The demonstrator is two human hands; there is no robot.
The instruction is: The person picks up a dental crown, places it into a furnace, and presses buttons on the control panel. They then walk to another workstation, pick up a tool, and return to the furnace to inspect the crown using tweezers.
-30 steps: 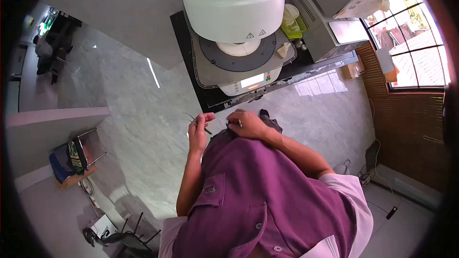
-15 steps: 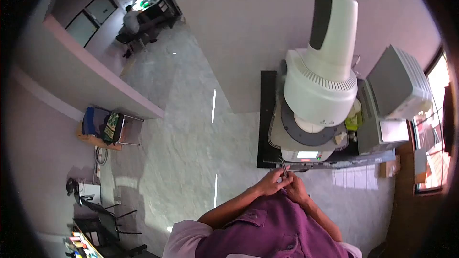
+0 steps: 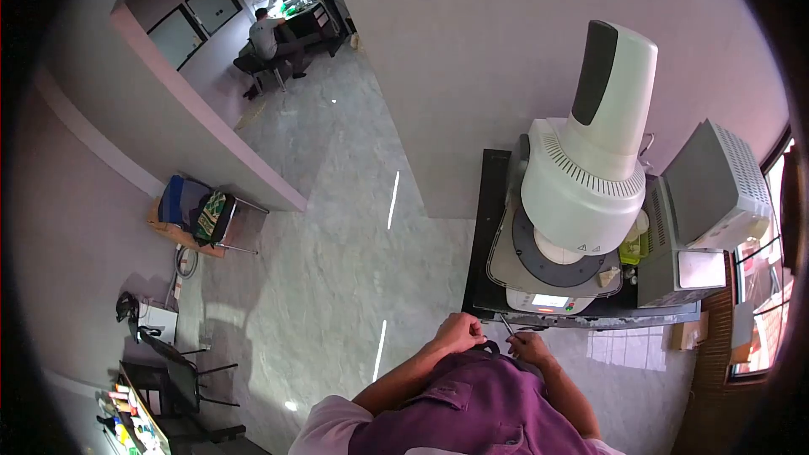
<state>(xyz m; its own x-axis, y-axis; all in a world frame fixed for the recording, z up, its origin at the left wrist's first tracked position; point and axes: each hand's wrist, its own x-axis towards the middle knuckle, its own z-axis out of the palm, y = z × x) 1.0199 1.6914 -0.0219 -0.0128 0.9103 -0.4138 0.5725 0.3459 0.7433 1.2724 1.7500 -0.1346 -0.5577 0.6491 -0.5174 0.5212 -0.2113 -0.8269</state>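
My right hand (image 3: 529, 347) is closed around slim metal tweezers (image 3: 506, 325), whose tips point up and left, toward the front edge of the bench. To its left, at the top of the purple apron (image 3: 472, 396), my left hand (image 3: 460, 333) has its fingers curled in. What they hold, if anything, cannot be made out. A dark curved strip (image 3: 490, 348) shows between the two hands. Just beyond them stands a white dental furnace (image 3: 581, 194) with a round grey plate (image 3: 533, 257) and a lit control panel (image 3: 549, 302).
The furnace stands on a black bench (image 3: 491, 202), beside a grey boxy machine (image 3: 712, 185) and a yellow-green container (image 3: 634, 248). A window (image 3: 758, 270) is at right. Chairs (image 3: 181, 371) stand along the left wall. Far back, a person (image 3: 265, 38) sits at a lit desk.
My hands, together before, have moved apart. The tweezers are now in my right hand only, at a different angle. The view has shifted, so the furnace appears lower and further right.
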